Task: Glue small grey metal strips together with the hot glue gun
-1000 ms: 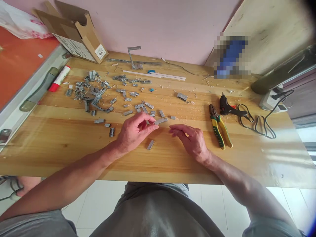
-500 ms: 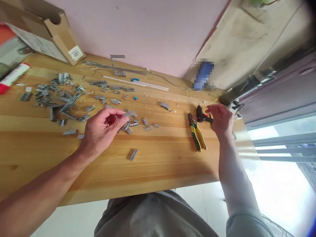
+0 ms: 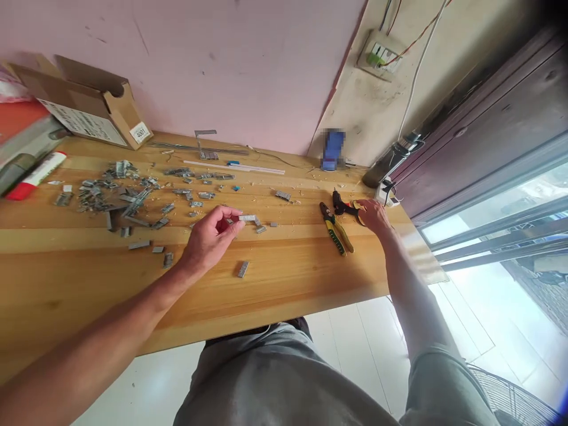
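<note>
My left hand (image 3: 212, 238) is closed in a pinch, with a small flat grey strip piece (image 3: 247, 218) between thumb and fingertips, above the wooden table. Below it lies a single grey piece (image 3: 243, 269), and others lie close behind. On the right, my right hand (image 3: 376, 216) has its fingers curled at the handle of a black hot glue gun (image 3: 341, 204), which lies on the table with its nozzle pointing to the back. Part of the handle is hidden by the fingers. Pliers with yellow and green handles (image 3: 336, 232) lie just left of the gun.
A pile of grey pieces and scraps (image 3: 100, 192) spreads over the table's left. Behind stand an open cardboard box (image 3: 97, 112) and a blurred blue object (image 3: 332, 151). White strips (image 3: 235, 167) lie near the wall. A white power strip (image 3: 387, 194) is beyond my right hand.
My right hand has come down from above the glue gun to its handle. My left hand still pinches its grey piece. The view has tilted up, showing more of the wall.
</note>
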Demonstrator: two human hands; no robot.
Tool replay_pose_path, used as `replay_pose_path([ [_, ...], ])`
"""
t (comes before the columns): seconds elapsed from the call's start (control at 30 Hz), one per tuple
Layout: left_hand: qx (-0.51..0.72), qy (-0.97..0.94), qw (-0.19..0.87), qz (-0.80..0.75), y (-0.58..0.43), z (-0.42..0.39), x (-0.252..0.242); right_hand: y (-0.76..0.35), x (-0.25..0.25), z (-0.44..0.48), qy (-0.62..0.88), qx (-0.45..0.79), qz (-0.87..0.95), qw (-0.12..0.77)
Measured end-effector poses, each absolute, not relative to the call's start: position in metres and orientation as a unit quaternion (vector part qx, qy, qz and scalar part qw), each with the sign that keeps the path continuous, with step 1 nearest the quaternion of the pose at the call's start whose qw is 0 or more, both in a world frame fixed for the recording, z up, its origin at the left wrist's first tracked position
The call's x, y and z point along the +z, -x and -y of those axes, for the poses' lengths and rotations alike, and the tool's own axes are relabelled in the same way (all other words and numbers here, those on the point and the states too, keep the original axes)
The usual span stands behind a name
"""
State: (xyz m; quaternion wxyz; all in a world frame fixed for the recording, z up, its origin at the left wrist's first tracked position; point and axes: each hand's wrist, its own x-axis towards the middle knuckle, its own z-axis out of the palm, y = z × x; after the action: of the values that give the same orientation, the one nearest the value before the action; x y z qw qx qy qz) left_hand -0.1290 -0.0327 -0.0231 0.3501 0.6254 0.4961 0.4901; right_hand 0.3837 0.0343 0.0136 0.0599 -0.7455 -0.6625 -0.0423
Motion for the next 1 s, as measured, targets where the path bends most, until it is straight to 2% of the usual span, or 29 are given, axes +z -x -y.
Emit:
replay_pose_path([
  [0.2,0.482,-0.64,0.343,-0.491,0.123,0.031,-0.019,-0.351,0.009,-0.037,0.705,-0.049,0.707,0.016],
  [0.37,0.472,-0.66,0.34,-0.474,0.119,0.035,-0.012,-0.33,0.007,-0.05,0.706,-0.047,0.707,0.014],
  [0.6,0.462,-0.667,0.315,-0.492,0.13,0.046,0.013,-0.316,0.044,-0.051,0.694,-0.1,0.701,0.132],
  [0.63,0.461,-0.672,0.303,-0.494,0.134,0.048,0.021,-0.309,0.049,-0.048,0.682,-0.114,0.703,0.167],
  [0.7,0.456,-0.685,0.273,-0.498,0.146,0.047,0.037,-0.29,0.052,-0.04,0.624,-0.139,0.707,0.303],
  [0.83,0.406,-0.705,0.224,-0.536,0.166,0.018,0.054,-0.238,0.031,-0.019,0.563,-0.109,0.757,0.313],
  [1.0,0.273,-0.739,0.22,-0.576,0.163,-0.053,0.033,-0.204,-0.005,0.0,0.408,-0.078,0.864,0.285],
])
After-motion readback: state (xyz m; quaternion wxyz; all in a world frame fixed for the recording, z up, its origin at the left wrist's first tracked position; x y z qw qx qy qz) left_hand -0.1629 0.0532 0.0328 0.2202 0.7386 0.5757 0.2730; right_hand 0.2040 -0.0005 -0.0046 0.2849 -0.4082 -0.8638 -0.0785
